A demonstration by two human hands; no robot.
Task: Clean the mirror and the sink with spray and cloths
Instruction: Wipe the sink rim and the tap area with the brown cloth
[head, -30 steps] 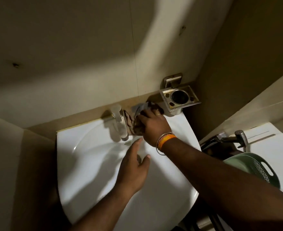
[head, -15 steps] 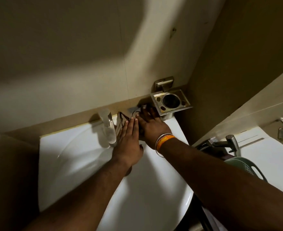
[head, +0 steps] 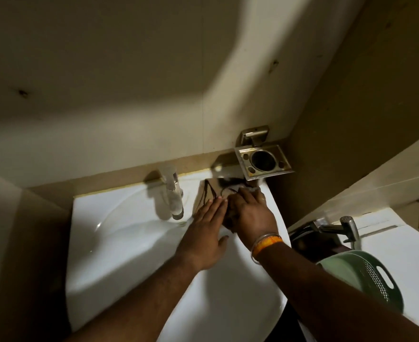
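A cloth [head: 216, 191] was pressed on the sink [head: 119, 243] rim by the flat-fingered left hand [head: 204, 236]; the right hand's [head: 250, 215] grip could not be told.

Both hands, left hand [head: 204, 233] and right hand [head: 251, 215], flat on cloth [head: 211, 191] at sink [head: 119, 243] rim beside tap [head: 174, 196]

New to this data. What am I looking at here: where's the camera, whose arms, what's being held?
There is no robot. One camera sits on a person's head and looks down at their own arms. Both reach over a white sink with a tap at its back. The right hand, with an orange band on its wrist, presses a patterned cloth onto the sink's back right corner, just below a metal holder fixed to the wall. The left hand lies flat with straight fingers on the cloth beside it. A green basket stands to the right.
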